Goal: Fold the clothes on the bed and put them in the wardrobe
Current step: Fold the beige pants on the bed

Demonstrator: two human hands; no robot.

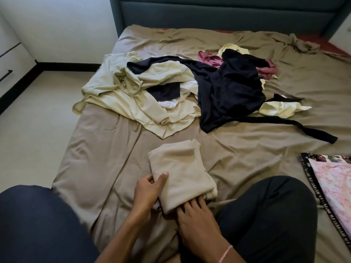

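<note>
The garment [180, 171] lies at 6 o'clock on the bed [106, 149], the pile [171, 88] at 12. The left hand [150, 188] pinches its edge, the right hand [195, 223] touches the near edge with straight fingers. Better to lift it level, supported beneath.

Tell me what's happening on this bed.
A person sits on the bed folding laundry. The left hand pinches the left edge of a folded beige garment, thumb on top, while the right hand touches its near edge with straight fingers. Beyond it lies a heap of unfolded clothes, cream, navy and pink.
</note>
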